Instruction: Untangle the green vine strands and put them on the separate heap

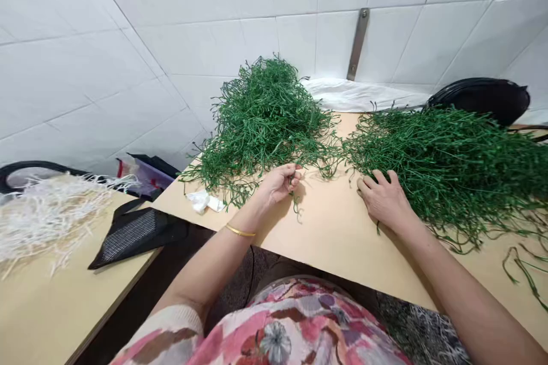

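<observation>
Thin green strands with small knobbed ends lie in two heaps; I cannot tell what they are made of. The taller left heap point(265, 114) rises against the wall, and the right heap point(466, 165) spreads toward the table's right side. My left hand point(280, 185) is closed just in front of the left heap, with a green strand point(295, 203) hanging below its fingers. At the near-left edge of the right heap is my right hand point(385, 197), its fingers bent down and thumb side pinched. A bit of green strand point(378, 228) pokes out beneath its palm.
A crumpled white scrap point(205, 202) lies at the table's left edge. On a second table point(38, 302) to the left are white strands point(55, 211) and a black mesh-panelled item point(132, 236). A black rounded object point(479, 100) stands behind the right heap, near white cloth point(363, 94).
</observation>
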The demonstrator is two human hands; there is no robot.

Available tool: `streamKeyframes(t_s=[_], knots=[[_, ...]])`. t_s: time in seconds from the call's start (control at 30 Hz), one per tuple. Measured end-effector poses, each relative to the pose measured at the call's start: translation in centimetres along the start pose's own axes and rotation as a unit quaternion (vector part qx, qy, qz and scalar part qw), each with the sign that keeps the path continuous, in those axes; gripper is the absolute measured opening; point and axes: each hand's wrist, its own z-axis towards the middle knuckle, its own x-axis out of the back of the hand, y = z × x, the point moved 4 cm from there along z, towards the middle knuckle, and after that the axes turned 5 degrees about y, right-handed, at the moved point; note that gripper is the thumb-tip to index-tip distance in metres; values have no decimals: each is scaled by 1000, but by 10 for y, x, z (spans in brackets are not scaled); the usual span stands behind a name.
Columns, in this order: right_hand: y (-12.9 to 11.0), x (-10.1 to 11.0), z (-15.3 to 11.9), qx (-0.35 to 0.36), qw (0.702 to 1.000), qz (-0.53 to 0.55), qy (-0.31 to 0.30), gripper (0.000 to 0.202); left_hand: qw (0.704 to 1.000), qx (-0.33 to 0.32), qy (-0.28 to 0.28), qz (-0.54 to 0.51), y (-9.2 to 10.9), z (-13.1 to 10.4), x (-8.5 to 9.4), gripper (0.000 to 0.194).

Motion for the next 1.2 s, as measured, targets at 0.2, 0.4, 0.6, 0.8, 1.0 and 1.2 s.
streamKeyframes(t_s=[0.2,0.4,0.6,0.8,1.0,1.2], knots=[[0,0,4,-16,1000,20,14,23,994,71,-79,-2,6,0,-23,21],[1,11,10,-27,998,47,23,22,982,-41,-157,-100,47,1,-74,18],[-7,35,4,-32,992,89,85,23,989,-43,-65,-126,17,-4,-66,14],[-28,47,12,-139,890,430,67,26,993,63,61,-84,-50,-19,-32,17],[-56,20,24,-272,693,665,-66,28,995,53,48,-64,-62,-31,-33,15],[-62,15,27,-324,674,664,-3,20,999,38,-14,7,-72,-39,-35,4]])
